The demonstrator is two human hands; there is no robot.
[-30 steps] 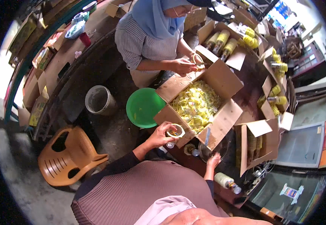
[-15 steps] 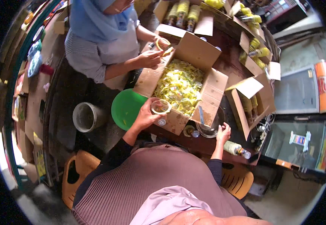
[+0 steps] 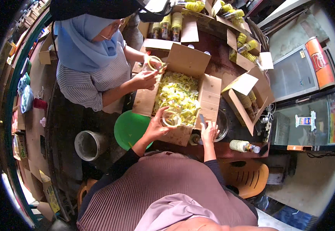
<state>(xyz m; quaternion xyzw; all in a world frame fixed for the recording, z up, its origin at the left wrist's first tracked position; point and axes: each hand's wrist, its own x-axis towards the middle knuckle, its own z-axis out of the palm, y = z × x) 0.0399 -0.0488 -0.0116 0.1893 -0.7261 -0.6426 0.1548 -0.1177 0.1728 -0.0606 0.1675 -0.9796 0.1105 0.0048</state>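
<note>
In my left hand (image 3: 156, 130) is a clear, round plastic cup (image 3: 171, 119) with a pale yellow rim, held over the near side of a cardboard box (image 3: 190, 58). My right hand (image 3: 210, 132) is at the box's near right corner, its fingers closed on a small knife (image 3: 202, 119) whose blade points away from me. Yellow and clear plastic scraps (image 3: 177, 92) fill the box. Across from my left hand, a co-worker's hands (image 3: 144, 79) hold another yellow-rimmed ring (image 3: 154, 63) above the box's left side.
Left of the box are a green basin (image 3: 129, 129) and a grey bucket (image 3: 87, 145). To the right, a glass bowl (image 3: 222, 125) and a bottle with stacked pale cups (image 3: 241, 146) are on the table. Open cartons (image 3: 248, 104) of stacked yellow cups stand beyond. Orange chairs (image 3: 246, 177) are beside me.
My right hand has moved left from beside the bowl and closed on the knife at the box flap. My left hand still holds the cup, now tilted further over the box. The view has shifted.
</note>
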